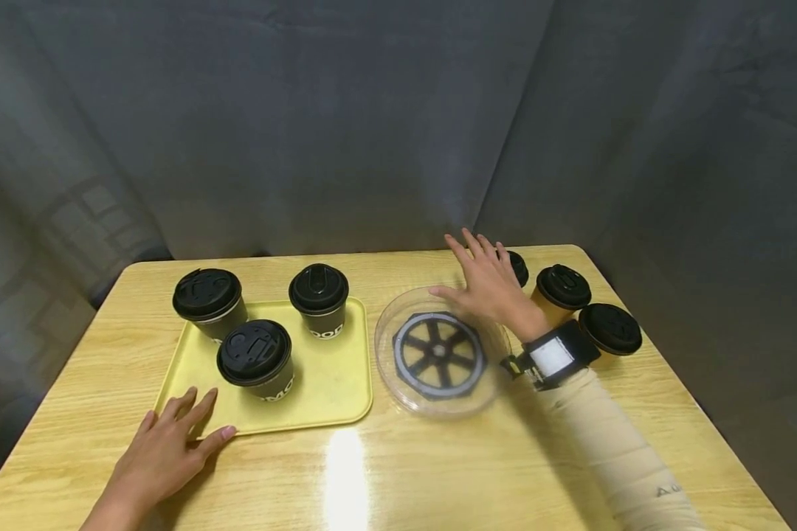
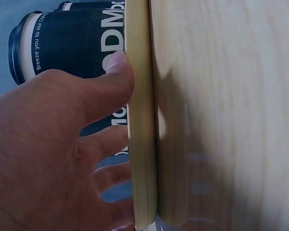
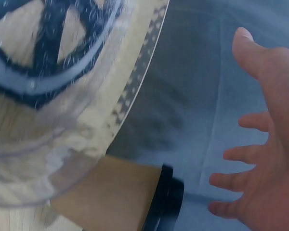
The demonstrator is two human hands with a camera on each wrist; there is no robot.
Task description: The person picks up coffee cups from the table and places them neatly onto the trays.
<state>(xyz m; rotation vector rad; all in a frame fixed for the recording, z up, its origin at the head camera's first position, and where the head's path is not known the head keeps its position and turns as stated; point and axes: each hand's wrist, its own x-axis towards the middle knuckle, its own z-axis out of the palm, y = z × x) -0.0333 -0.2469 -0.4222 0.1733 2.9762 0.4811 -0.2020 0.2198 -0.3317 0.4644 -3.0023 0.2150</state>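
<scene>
Hovering right of centre in the head view, fingers spread and holding nothing, the right hand [image 1: 488, 291] is over the far right part of the disc [image 1: 440, 350]. At lower left, the left hand [image 1: 162, 451] grips nothing either, its straight digits at the tray's [image 1: 328, 383] near left corner. Dark cups [image 1: 272, 380] stand at the tray, centre left; tan cups [image 3: 108, 192] cluster at right. The step in hand looks like a reach among the cups; the next move probably calls for picking one cup and curling the right fingers round it
</scene>
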